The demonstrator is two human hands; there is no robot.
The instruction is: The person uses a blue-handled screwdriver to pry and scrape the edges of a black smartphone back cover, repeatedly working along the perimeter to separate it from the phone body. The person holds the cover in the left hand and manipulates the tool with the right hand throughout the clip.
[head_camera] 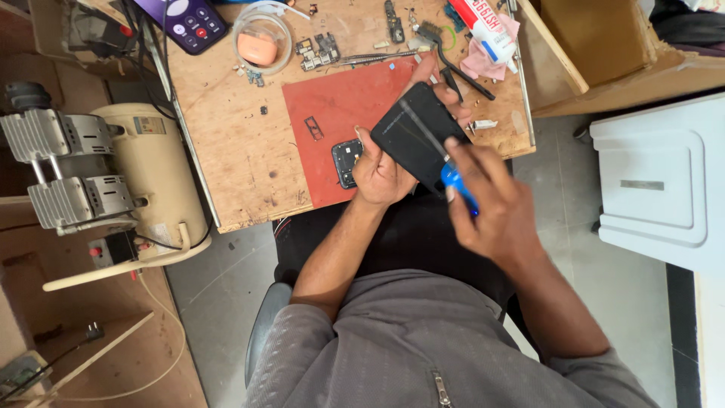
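Head view looks straight down on a person in a grey zip shirt seated at a wooden bench (pixel 249 166). Of the two hands, the left hand (pixel 381 170) grips a black phone (pixel 415 136) from below, fingers wrapped round its edges, holding it tilted just above the near edge of a red mat (pixel 332 113) that lies on the bench. The right hand (pixel 491 204) is closed round a blue-handled tool (pixel 459 187), whose thin dark shaft runs diagonally up across the face of the phone. On the mat, just beside the left hand, sits a small black square part (pixel 346 160). Farther back on the bench lie small circuit boards (pixel 319 51), an orange earbud case (pixel 257 48) ringed by clear tubing, a second phone with a lit screen (pixel 190 23), a glue tube (pixel 487 30) on pink cloth and a brush (pixel 430 34). Left of the bench stands a cream air compressor (pixel 113 174), and a white cabinet (pixel 664 181) stands to the right.
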